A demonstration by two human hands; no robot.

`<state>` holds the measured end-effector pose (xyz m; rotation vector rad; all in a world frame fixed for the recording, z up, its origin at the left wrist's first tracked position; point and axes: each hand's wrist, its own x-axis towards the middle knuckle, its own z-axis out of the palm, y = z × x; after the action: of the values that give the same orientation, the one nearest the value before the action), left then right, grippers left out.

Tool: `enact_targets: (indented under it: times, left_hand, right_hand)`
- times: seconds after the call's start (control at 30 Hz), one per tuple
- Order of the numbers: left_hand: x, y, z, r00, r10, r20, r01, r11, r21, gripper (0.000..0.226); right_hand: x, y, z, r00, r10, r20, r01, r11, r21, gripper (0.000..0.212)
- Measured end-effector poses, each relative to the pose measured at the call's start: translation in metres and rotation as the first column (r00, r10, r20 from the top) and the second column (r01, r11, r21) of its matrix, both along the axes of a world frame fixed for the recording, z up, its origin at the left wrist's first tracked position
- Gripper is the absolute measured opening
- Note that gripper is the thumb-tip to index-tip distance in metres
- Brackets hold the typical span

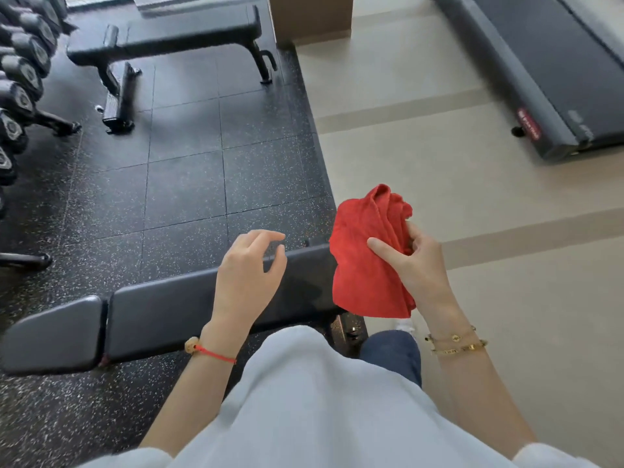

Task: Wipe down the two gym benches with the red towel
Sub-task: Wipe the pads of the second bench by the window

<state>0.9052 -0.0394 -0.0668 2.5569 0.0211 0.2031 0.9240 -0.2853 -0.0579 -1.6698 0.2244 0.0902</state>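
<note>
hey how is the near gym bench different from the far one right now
The near bench lies right below the hands, its pad split into two sections; the far bench stands across the mat beside the dumbbell rack, its pad unbroken. The red towel, gripped by the right hand, hangs at the near bench's end; nothing touches the far one. Both are black and flat.

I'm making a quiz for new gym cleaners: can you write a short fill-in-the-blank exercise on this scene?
1. The bunched red towel is held in the person's ____ hand.
2. The empty left hand hovers over the near black padded ____.
3. The far black padded bench stands beside a rack of ____.
4. On the beige floor stands a dark ____.

Missing words: right; bench; dumbbells; treadmill
</note>
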Motion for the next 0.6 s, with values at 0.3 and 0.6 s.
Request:
enact_targets:
  times: [0.3,0.6]
  left_hand:
    - [0.074,-0.153,-0.006,0.996,0.09,0.0,-0.09,0.994,-0.056,0.019]
    - [0.14,-0.262,0.002,0.986,0.162,-0.028,-0.165,0.98,-0.11,0.02]
  right_hand:
    - [0.09,-0.151,-0.001,0.996,0.091,0.003,-0.091,0.996,0.001,0.026]
    - [0.181,-0.259,0.002,0.995,0.104,0.001,-0.104,0.995,-0.009,0.03]
